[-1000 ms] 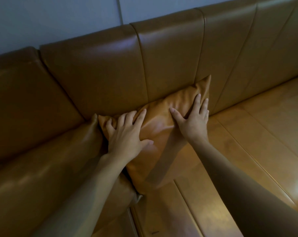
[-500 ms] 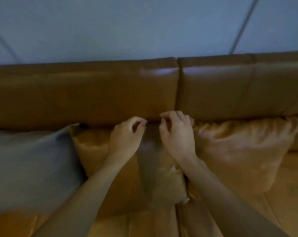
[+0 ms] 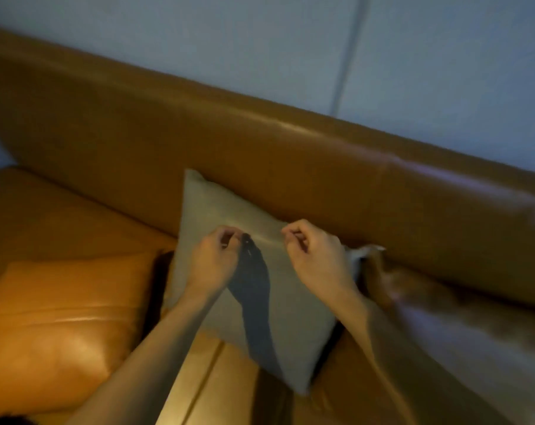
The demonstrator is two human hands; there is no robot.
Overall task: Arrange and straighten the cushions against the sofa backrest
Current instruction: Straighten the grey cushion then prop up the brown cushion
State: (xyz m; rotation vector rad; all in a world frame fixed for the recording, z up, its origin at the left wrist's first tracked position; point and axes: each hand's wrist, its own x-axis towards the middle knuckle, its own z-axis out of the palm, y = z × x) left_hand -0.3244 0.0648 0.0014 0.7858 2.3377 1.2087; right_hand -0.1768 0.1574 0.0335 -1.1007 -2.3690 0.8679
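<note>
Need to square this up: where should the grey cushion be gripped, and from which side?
Grip the grey cushion along its top edge near the backrest, from above, where the left hand and right hand sit. It leans tilted, so lifting there likely lets it hang square.

One head-worn view looks down and forward, close above the sofa seat (image 3: 60,216), facing the sofa backrest (image 3: 290,167) (which runs tilted across the frame), with the wall (image 3: 229,41) beyond it.
</note>
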